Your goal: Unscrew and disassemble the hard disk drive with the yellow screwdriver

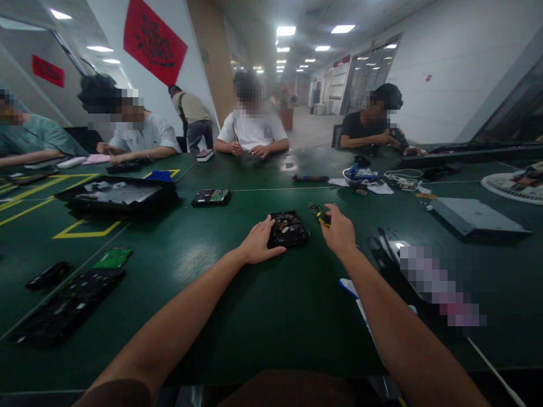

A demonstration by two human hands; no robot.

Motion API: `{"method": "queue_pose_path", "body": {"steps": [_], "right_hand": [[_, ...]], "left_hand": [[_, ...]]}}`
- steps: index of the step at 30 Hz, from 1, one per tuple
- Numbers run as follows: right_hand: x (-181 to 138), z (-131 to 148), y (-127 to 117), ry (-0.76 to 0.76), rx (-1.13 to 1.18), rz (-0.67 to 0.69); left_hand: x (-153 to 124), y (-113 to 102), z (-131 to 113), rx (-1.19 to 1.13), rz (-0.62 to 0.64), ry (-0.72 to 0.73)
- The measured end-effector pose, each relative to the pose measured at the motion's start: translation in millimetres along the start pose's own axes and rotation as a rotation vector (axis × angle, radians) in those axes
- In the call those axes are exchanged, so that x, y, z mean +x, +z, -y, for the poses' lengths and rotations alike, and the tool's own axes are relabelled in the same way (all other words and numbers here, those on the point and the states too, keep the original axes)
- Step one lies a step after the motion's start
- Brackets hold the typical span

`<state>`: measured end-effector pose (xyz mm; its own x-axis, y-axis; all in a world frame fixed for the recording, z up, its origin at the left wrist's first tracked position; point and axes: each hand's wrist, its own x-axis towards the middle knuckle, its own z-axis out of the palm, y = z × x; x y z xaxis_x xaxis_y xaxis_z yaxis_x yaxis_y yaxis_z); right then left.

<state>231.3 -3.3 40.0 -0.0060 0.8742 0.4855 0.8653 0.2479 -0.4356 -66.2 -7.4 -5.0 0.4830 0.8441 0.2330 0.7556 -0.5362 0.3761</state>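
Observation:
In front of me a black, open-topped device casing [289, 229] with small parts inside lies on the green table. My left hand [261, 240] holds it at the left, thumb along the near edge and fingers at the far left corner. To the right of the casing, my right hand [338, 229] is closed around a yellow-and-black tool [323, 219]; its kind is mostly hidden by the fingers. Just beyond those fingertips lies a cluster of small screws or metal bits [314, 208].
A drive with a green board [211, 197] and a black tray [119, 195] stand left. Nearer are a black panel [68, 305] and a green circuit board [112, 258]. On the right are a grey metal box [477, 216] and a blue-filled basket [360, 175]. Several people sit across the table.

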Motion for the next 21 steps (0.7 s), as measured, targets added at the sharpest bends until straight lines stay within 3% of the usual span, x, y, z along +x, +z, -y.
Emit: {"method": "queue_pose_path", "body": {"steps": [6,13,21], "right_hand": [[-10,23,5,-0.24,0.081,0.032],[-22,50,16,-0.509,-0.006,0.206],[-24,51,15,-0.581,-0.038,0.325]], "left_hand": [[-1,-4,-9,-0.046,-0.042,0.017],[2,-12,-16,-0.155,-0.199,0.066],[4,-8,-9,-0.159,-0.193,0.068]]}}
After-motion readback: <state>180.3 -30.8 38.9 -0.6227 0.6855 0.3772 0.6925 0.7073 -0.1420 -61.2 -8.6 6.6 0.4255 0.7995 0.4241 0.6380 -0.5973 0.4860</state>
